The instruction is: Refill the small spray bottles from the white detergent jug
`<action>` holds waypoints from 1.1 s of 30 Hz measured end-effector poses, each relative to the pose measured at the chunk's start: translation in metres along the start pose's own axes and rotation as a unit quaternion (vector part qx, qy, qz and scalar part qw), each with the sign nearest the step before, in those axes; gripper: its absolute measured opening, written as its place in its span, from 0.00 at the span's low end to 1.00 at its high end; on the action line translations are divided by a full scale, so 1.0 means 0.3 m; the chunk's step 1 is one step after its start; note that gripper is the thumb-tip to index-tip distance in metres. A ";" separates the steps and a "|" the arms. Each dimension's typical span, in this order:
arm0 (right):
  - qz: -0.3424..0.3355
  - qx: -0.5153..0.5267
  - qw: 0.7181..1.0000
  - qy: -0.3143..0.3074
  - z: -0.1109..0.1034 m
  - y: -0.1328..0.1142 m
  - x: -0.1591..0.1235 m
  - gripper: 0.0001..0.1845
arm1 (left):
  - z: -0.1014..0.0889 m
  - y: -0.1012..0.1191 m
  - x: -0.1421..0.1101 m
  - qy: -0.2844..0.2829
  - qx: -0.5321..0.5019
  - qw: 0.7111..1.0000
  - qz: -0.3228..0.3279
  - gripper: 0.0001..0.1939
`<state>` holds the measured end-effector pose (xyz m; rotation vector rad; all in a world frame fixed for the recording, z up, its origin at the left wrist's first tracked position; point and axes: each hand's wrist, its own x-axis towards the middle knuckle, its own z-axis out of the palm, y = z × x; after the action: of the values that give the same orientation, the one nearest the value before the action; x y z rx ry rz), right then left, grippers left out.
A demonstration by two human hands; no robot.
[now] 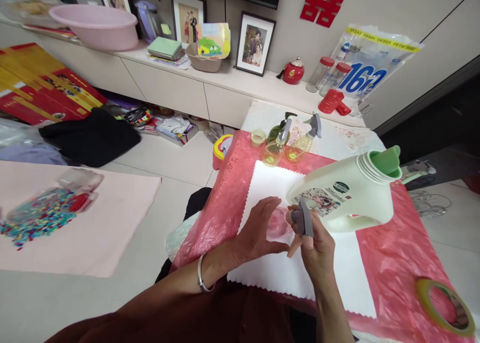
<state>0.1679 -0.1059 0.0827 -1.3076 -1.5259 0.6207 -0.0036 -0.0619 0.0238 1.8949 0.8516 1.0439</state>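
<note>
My right hand (319, 245) is closed around a grey spray trigger head (303, 219), holding it over the white scallop-edged sheet. Below and left of it is a pink see-through bottle (277, 224), partly hidden by my hands. My left hand (257, 229) curves beside this bottle, fingers and thumb apart; whether it touches the bottle I cannot tell. A large pale green detergent jug (347, 195) with a green spout stands just beyond my right hand. Two clear spray bottles (273, 153) with grey heads and a dark green pump bottle stand at the far side.
A red plastic cover (397, 238) lies over the table under the white sheet (258, 190). A roll of tape (444, 307) lies at the near right corner. Clear jars with red lids (325, 68) stand on the cabinet. Left, colourful small pieces (45, 215) lie on a pink surface.
</note>
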 end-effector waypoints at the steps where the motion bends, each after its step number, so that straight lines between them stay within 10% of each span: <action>1: 0.000 0.000 1.000 0.003 0.001 -0.003 0.002 0.12 | -0.015 0.026 0.006 0.011 -0.008 0.999 0.030 0.48; 6: 0.012 0.011 1.000 0.017 0.008 -0.002 0.000 0.09 | -0.038 0.118 0.038 0.056 -0.072 0.991 0.099 0.23; 20: 0.069 0.024 0.989 0.126 0.080 -0.003 -0.031 0.13 | 0.061 0.104 0.020 0.127 -0.090 0.986 0.062 0.18; 33: 0.051 -0.019 0.997 0.055 0.057 -0.039 -0.034 0.16 | 0.060 0.094 0.008 0.106 -0.058 0.990 0.068 0.20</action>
<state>0.1467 -0.1150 0.0827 -1.4333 -1.3944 0.5762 0.0183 -0.0783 0.0430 1.7858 0.7696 1.3681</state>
